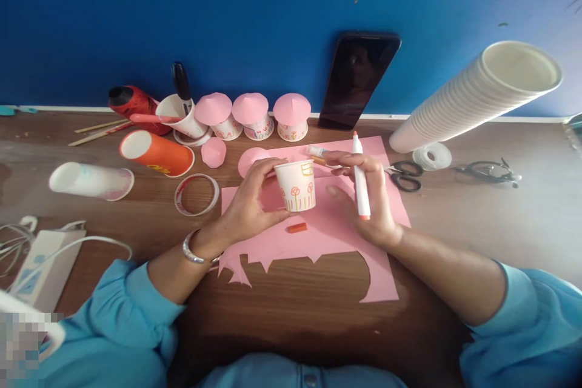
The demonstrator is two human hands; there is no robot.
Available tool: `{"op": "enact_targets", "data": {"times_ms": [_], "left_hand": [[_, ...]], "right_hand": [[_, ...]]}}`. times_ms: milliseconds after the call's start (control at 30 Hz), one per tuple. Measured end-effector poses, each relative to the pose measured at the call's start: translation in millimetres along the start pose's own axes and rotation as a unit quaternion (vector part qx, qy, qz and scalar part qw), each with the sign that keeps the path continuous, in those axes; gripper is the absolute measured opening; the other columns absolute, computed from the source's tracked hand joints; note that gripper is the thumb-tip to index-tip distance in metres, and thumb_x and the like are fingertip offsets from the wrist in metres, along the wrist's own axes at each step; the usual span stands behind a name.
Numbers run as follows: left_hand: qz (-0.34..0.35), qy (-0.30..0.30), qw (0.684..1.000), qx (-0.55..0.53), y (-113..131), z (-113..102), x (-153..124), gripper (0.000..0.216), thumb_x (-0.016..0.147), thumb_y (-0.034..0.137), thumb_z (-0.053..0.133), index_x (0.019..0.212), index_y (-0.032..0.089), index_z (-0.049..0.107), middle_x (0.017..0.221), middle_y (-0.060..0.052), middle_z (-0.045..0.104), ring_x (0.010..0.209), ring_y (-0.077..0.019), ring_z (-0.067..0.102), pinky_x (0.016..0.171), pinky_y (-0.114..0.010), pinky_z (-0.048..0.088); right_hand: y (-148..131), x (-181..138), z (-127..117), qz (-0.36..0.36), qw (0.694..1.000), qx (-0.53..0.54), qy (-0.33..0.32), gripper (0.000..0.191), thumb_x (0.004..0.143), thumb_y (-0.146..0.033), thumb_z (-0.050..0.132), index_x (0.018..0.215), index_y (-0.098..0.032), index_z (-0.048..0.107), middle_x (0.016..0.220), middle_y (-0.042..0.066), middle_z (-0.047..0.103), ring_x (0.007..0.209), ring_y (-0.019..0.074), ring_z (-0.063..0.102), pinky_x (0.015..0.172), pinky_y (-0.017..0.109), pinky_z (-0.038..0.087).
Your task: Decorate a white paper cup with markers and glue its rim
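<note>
My left hand (248,209) grips a small white paper cup (295,185) between thumb and fingers, above the pink paper. Orange flowers, grass strokes and a yellow window are drawn on the cup's side. In my right hand (377,206) an uncapped white marker (361,179) is held across the fingers, its orange tip pointing away from me. That hand is apart from the cup, just right of it. An orange marker cap (297,228) lies on the pink paper (331,242), whose near edge is cut ragged. Another marker (315,150) lies behind the cup, partly hidden.
Three decorated cups with pink cone roofs (291,110) stand along the blue wall. A phone (359,82) leans there. At right are a tall cup stack (473,100), scissors (406,176), tape (431,157) and glasses (491,171). Left are an orange cup (159,154) and tape ring (196,195).
</note>
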State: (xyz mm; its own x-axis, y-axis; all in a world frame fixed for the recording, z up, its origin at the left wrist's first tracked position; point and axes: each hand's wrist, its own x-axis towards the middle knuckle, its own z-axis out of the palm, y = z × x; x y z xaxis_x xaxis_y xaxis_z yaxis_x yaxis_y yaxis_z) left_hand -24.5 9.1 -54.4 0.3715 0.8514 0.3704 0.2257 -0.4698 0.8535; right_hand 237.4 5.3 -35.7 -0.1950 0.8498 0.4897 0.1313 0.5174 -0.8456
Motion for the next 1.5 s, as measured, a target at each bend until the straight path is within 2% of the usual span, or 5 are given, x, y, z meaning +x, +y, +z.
{"op": "enact_targets", "data": {"times_ms": [400, 667, 900, 1033, 1500], "left_hand": [[-0.033, 0.007, 0.996, -0.084, 0.6, 4.4, -2.4, 0.094, 0.075, 0.031, 0.1, 0.15, 0.033, 0.043, 0.153, -0.013, 0.056, 0.14, -0.0302, 0.065, 0.118, -0.054, 0.059], [-0.008, 0.007, 0.992, -0.124, -2.2, 4.0, 0.5, 0.091, 0.076, 0.032, 0.099, 0.148, 0.034, 0.044, 0.146, -0.011, 0.059, 0.138, -0.0296, 0.065, 0.118, -0.055, 0.058], [-0.005, -0.009, 0.99, -0.138, -2.5, -0.2, 0.6, 0.093, 0.077, 0.035, 0.099, 0.149, 0.039, 0.04, 0.147, -0.009, 0.055, 0.136, -0.0263, 0.064, 0.111, -0.05, 0.062], [-0.022, -0.038, 0.987, -0.157, -0.2, -0.6, 2.9, 0.093, 0.078, 0.046, 0.098, 0.15, 0.04, 0.038, 0.143, -0.009, 0.06, 0.131, -0.0266, 0.067, 0.1, -0.047, 0.067], [0.068, -0.006, 0.99, 0.123, 5.5, -4.3, 2.1, 0.106, 0.071, 0.052, 0.101, 0.16, 0.031, 0.047, 0.149, -0.015, 0.062, 0.138, -0.035, 0.061, 0.116, -0.061, 0.056]], "right_hand": [[-0.6, 3.4, -4.1, 0.069, 0.996, 0.051, 0.026, 0.03, 0.112, -0.053, 0.057, 0.13, -0.031, 0.068, 0.101, 0.001, 0.073, 0.076, 0.016, 0.069, 0.077, 0.04, 0.063], [1.1, 14.9, -10.9, 0.129, 0.978, 0.126, 0.101, 0.014, 0.108, -0.042, 0.065, 0.112, -0.03, 0.07, 0.081, -0.004, 0.07, 0.063, 0.0139, 0.066, 0.063, 0.034, 0.061], [-21.2, 8.6, -15.7, 0.061, 0.997, 0.034, -0.024, 0.039, 0.098, -0.034, 0.082, 0.127, -0.03, 0.057, 0.143, 0.009, 0.074, 0.112, 0.0237, 0.081, 0.091, 0.045, 0.07], [-21.6, -1.1, -11.7, 0.007, 0.994, -0.019, -0.108, 0.078, 0.086, -0.045, 0.094, 0.146, -0.031, 0.047, 0.166, 0.019, 0.056, 0.155, 0.0359, 0.057, 0.116, 0.061, 0.06], [-5.1, 0.4, 0.5, -0.114, 0.971, -0.175, -0.119, 0.068, 0.096, -0.03, 0.081, 0.154, -0.028, 0.046, 0.156, 0.019, 0.065, 0.151, 0.0397, 0.059, 0.118, 0.068, 0.055]]}}
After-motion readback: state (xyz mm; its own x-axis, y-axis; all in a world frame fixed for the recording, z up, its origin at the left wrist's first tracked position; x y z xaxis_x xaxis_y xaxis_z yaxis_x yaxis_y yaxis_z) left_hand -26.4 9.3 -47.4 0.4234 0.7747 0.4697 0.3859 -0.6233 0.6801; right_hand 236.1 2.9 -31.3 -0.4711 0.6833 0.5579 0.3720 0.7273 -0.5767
